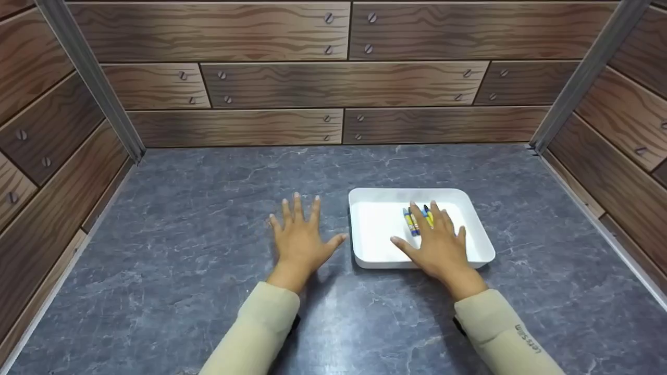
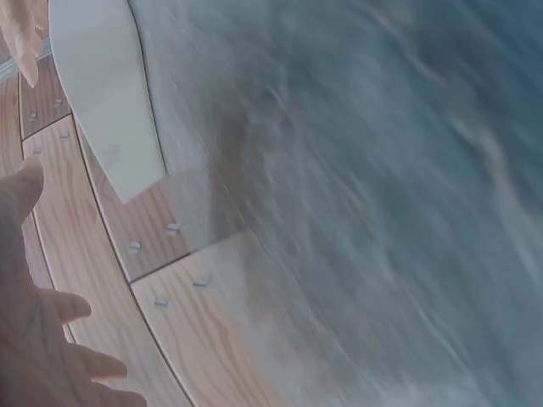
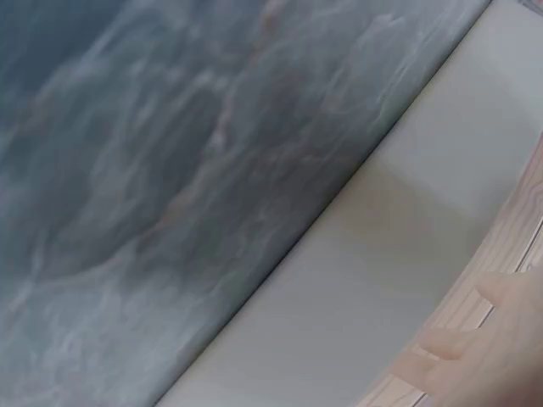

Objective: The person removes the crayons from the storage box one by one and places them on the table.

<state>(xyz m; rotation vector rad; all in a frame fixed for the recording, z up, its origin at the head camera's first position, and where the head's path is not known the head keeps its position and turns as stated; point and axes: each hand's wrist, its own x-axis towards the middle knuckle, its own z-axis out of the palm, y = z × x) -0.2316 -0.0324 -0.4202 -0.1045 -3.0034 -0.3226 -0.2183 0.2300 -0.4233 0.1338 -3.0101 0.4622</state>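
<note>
Over the white tray [image 1: 378, 224], my right hand [image 1: 442, 247] is held with its fingers spread, holding nothing. Several crayons [image 1: 410, 223] in yellow and blue wrappers lie inside the tray, partly hidden by that hand's fingers. To the left of the tray, my left hand [image 1: 299, 242] hovers over the table, fingers spread and nothing in its grasp; its thumb points toward the tray's left wall. The left wrist view shows this left hand [image 2: 42, 339] at the lower left and the tray's side [image 2: 106, 93]. From the right wrist, the tray's outer wall [image 3: 356, 263] runs diagonally beside the right hand [image 3: 484, 348].
A grey marbled table [image 1: 182, 250] fills the work area. Wood-print panels [image 1: 271, 83] enclose it at the back and both sides, with grey metal posts [image 1: 94, 78] at the back corners. Both forearms wear light beige sleeves [image 1: 260, 323].
</note>
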